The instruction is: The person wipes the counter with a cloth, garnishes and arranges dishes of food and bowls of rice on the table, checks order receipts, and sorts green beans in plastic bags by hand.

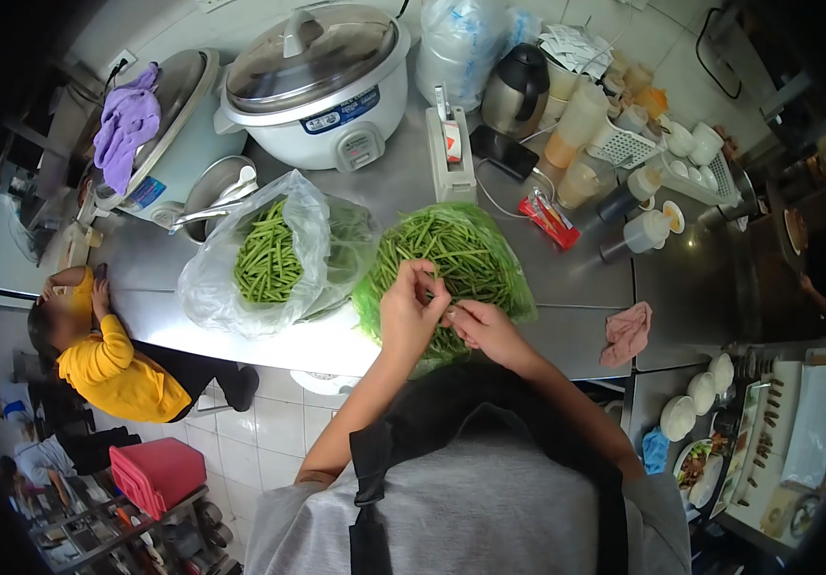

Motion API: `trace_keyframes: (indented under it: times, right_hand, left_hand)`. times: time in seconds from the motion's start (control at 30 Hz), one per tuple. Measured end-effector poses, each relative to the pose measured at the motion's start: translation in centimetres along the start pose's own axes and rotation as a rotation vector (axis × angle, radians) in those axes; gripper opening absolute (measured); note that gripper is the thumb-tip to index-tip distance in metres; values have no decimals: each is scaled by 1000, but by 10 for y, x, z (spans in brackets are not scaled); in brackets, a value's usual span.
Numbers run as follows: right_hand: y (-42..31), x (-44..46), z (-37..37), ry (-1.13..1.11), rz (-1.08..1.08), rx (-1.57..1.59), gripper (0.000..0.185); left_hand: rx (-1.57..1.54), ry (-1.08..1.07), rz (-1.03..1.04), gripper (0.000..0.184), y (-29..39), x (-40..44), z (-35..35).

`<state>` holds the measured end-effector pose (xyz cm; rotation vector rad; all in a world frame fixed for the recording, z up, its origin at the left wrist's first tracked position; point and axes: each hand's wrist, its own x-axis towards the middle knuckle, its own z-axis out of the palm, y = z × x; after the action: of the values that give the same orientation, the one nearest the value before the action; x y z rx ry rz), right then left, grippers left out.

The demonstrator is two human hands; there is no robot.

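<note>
Centrally, green beans [451,240] lie in a spread green bag [520,287] just beneath the left hand [410,310] and right hand [486,328], presumably for easy reach. The hands are together, fingers curled; any gripped bean is indiscernible. Leftward, a clear bag [207,295] holds more beans [269,256], mouth open, likely for access; a rice cooker [322,120] stands beyond.

We look from one head-worn camera, forward and steeply down over the tabletop [571,331]; its wide, round-edged view puts the shirt [499,498] nearest at bottom centre, the hands [408,311] mid-frame, the wall [660,46] farther off along the top.
</note>
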<state>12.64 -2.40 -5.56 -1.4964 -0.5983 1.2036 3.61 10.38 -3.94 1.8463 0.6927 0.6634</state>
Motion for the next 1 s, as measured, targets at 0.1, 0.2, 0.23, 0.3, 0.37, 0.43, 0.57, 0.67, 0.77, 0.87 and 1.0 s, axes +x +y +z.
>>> trace_keyframes:
  times: [0.1,0.2,0.23,0.3,0.37,0.43,0.57,0.67,0.77,0.87,1.0]
  right_hand:
    - [-14,-8,10,162,-312,-388,17]
    - [-21,-10,12,191,-543,-558,12]
    - [-25,-12,11,160,-526,-606,12]
    - [-31,-13,12,108,-543,-616,12]
    - [-35,-12,16,65,-609,-540,13]
    - [-35,-10,15,34,-564,-454,11]
    - [-30,-5,13,24,-386,137,6]
    - [-38,6,-9,17,-360,162,9]
    - [-27,35,-45,189,-157,-160,13]
    - [-13,58,-69,383,-409,-676,16]
    - [-2,61,-83,362,-372,-1002,9]
  left_hand:
    - [66,32,32,29,3,0,3]
    - [13,-143,-83,30,-1,2,-2]
    - [-23,-235,-147,29,-4,4,-5]
    - [-401,-460,-399,31,-26,8,-10]
    - [-714,-593,-697,33,-24,7,-13]
    - [-739,-579,-733,32,-11,4,-21]
    - [-305,-117,-294,30,-5,18,-51]
    - [-58,334,-37,25,-30,51,-115]
    - [329,387,-162,24,-29,74,-177]
    - [940,536,151,30,-67,83,-196]
    - [654,502,263,28,-3,79,-122]
